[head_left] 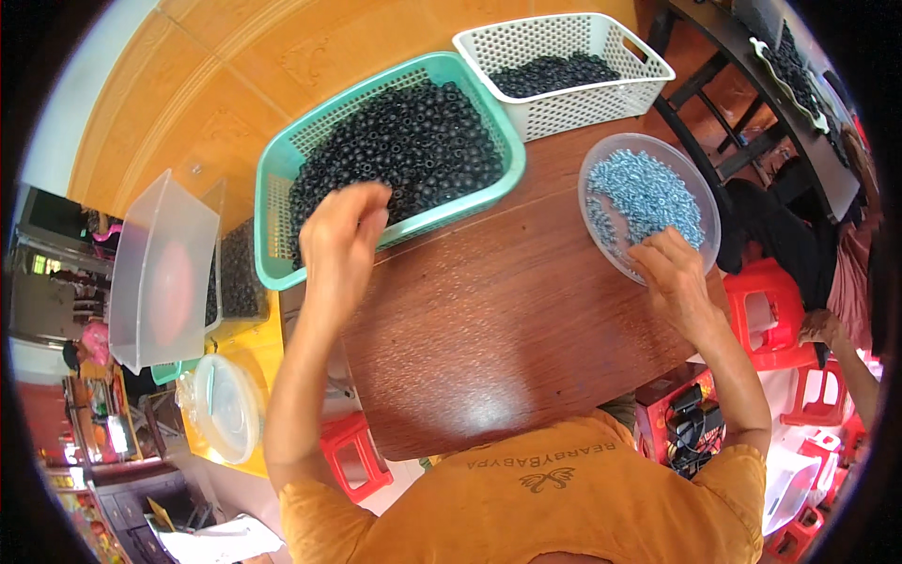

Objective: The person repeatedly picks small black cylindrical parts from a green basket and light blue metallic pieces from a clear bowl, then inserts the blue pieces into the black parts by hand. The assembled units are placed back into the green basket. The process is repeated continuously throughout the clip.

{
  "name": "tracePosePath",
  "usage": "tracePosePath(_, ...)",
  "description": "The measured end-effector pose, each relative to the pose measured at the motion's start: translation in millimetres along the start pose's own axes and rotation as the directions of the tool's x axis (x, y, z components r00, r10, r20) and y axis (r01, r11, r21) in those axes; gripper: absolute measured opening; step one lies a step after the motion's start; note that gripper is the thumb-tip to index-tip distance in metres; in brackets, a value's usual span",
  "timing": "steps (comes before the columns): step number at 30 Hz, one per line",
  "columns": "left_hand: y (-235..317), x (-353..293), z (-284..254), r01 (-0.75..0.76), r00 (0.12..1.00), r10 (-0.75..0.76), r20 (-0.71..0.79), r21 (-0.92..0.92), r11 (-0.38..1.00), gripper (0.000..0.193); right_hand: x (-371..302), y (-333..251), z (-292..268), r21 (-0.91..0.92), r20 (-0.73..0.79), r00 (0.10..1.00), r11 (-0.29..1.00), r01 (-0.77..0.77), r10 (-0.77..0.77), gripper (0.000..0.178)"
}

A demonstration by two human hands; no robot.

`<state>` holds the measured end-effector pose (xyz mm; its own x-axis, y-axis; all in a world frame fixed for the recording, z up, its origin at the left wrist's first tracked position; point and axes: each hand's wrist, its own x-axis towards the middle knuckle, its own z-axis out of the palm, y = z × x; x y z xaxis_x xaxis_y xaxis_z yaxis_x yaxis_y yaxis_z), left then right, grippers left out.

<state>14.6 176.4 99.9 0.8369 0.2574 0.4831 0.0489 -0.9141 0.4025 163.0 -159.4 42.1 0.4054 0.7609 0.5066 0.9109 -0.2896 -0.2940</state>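
Observation:
My left hand [343, 240] hovers over the near edge of a green plastic basket [515, 174], its fingers curled together. Small black round pieces with holes [404, 141] fill that basket in a heap. Over on the right, my right hand [672, 277] is at the near rim of a clear round bowl [709, 211], fingertips pinched together beside its contents. Those contents are many small shiny blue-silver metal parts [648, 193], perhaps screws. Whether either hand has a piece between its fingertips is too small and hidden to tell.
The bowl and baskets rest on a brown wooden table [470, 338]. Behind stands a white basket [573, 117] of black pieces. Clear plastic bins [155, 282] and a lidded round tub [225, 409] are at left. Red stools [766, 310] and another person's arm [850, 362] appear at right.

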Motion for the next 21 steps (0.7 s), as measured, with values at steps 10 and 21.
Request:
tracePosePath(10, -33.0, 62.1, 59.1, -0.063, 0.883, 0.035, 0.468, 0.043, 0.997, 0.024, -8.3, -7.7, -10.7, 0.07, 0.098, 0.995, 0.997, -0.01, 0.003, 0.038)
tracePosePath(21, -39.0, 58.3, 66.6, -0.126, 0.87, 0.066, 0.488, 0.09, 0.988, 0.008, -27.8, -6.2, -9.8, 0.135, 0.026, 1.0, 0.991, 0.004, -0.008, 0.038)
